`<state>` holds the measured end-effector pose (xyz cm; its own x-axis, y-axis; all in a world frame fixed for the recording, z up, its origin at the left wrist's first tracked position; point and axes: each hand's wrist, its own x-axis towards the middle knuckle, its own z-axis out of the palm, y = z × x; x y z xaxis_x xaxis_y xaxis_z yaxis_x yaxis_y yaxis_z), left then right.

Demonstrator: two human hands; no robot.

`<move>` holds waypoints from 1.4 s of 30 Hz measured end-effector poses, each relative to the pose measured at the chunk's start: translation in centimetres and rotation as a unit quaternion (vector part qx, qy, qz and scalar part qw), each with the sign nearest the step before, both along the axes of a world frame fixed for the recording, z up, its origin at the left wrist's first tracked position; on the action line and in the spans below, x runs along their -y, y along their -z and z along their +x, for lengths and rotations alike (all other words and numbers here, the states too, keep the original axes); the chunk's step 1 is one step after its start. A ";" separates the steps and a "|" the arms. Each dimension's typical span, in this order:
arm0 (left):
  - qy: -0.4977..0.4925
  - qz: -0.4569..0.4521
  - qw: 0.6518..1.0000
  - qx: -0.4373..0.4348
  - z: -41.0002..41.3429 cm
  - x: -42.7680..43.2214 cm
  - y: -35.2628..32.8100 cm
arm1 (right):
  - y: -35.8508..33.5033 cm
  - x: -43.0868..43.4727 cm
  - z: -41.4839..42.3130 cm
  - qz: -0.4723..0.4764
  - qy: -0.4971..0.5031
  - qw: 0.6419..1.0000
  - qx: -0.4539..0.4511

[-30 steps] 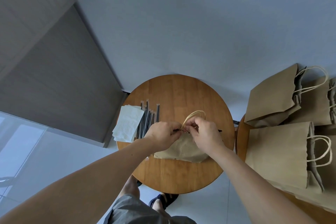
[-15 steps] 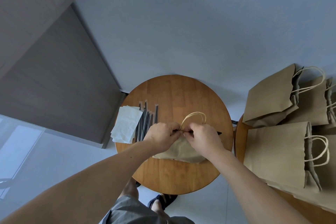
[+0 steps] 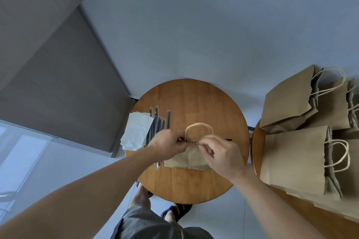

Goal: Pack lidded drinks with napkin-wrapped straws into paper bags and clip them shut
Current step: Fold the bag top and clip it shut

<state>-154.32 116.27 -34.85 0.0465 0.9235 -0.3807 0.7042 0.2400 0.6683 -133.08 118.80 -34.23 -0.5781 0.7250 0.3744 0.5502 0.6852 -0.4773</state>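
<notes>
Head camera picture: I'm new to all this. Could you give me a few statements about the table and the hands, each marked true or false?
1. The left hand and the right hand both hold the top of the paper bag on the round table. True.
2. The napkins lie to the right of that bag. False: they lie to its left, beside the dark straws.
3. More paper bags lie on a second table at the right. True.
4. An uncovered drink cup stands on the round table. False: no cup shows there.
</notes>
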 end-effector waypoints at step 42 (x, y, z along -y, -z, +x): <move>-0.232 0.368 0.884 0.174 -16.5 14.0 -26.9 | -26.1 5.2 -15.2 -0.050 0.261 0.887 -0.377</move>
<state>-170.85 102.31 -7.93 -0.4052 0.8658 0.2937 0.3655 -0.1410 0.9201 -148.27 113.56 -8.18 0.2341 0.8714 0.4312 0.2797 0.3644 -0.8882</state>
